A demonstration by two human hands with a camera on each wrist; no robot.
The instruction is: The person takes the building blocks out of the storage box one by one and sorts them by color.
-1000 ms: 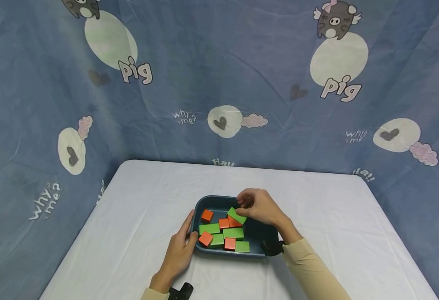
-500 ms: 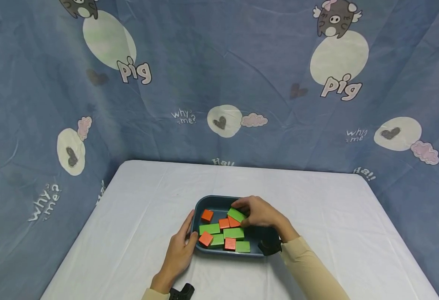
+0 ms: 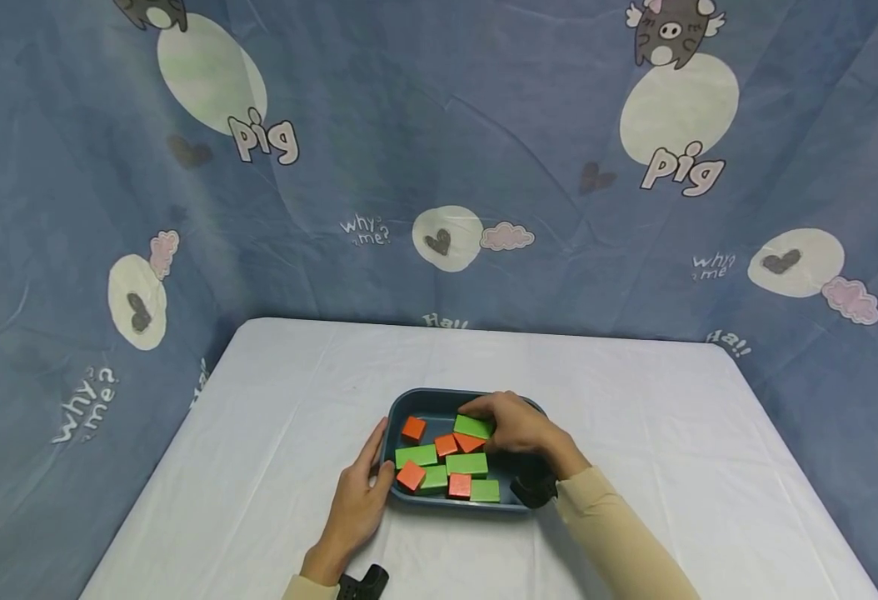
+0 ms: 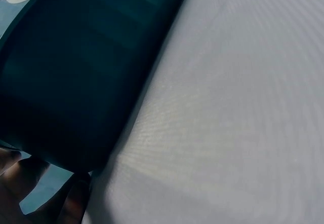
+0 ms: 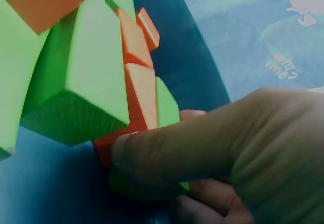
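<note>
Inside a dark blue tray (image 3: 433, 403) lie several green and orange blocks. My right hand (image 3: 520, 427) reaches over the tray's far side and pinches a green block (image 3: 472, 427) between thumb and fingers. An orange wedge (image 3: 471, 442) lies against that block's near side. The right wrist view shows the thumb (image 5: 167, 148) across the wedge and the green block, covering part of both. My left hand (image 3: 356, 498) rests against the tray's left end, fingers extended along the wall and thumb at the near corner. In the left wrist view its fingertips are in shadow under the tray wall (image 4: 76, 72).
More blocks crowd the tray's left and middle, among them a tilted orange block (image 3: 411, 476) and a green block (image 3: 466, 465). A white cloth (image 3: 319, 392) covers the table. Behind it hangs a blue printed curtain (image 3: 319, 275).
My right hand has come lower around the green block, and the block has turned to lie straighter. The left hand and tray keep their places.
</note>
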